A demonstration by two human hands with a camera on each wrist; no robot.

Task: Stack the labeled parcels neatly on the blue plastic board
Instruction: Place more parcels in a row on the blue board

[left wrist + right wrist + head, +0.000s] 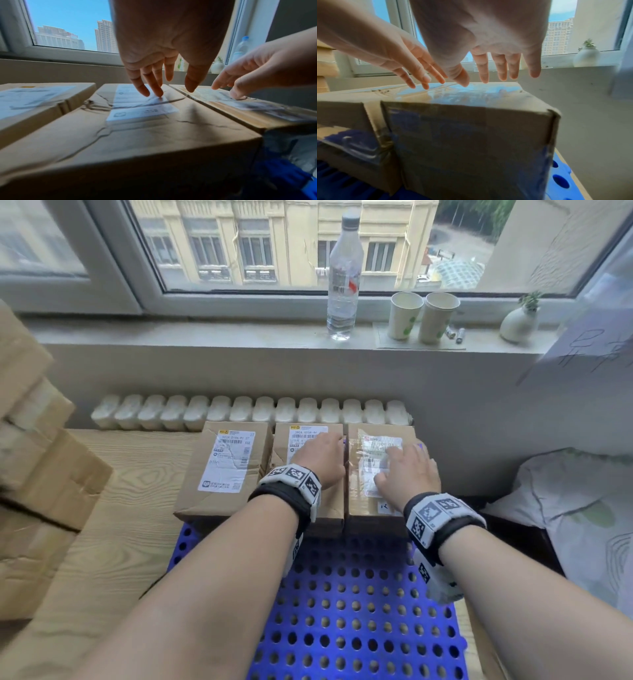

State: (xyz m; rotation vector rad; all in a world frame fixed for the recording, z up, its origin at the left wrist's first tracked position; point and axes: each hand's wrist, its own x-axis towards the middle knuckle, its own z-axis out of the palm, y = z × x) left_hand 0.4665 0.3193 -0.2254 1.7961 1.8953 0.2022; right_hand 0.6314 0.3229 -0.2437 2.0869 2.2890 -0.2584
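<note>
Left parcel label (227,461) — "XSI", "0106"; the rest blurred.

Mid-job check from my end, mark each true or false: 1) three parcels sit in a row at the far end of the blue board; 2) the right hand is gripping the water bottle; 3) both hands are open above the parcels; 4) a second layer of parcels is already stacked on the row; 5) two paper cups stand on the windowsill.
1) True. Three parcels sit side by side at the far end of the blue board.
2) False. The water bottle stands untouched on the windowsill; the right hand is over the right parcel.
3) True. The left hand is over the middle parcel, fingers straight.
4) False. Only one layer shows.
5) True. The paper cups stand beside the bottle.
</note>
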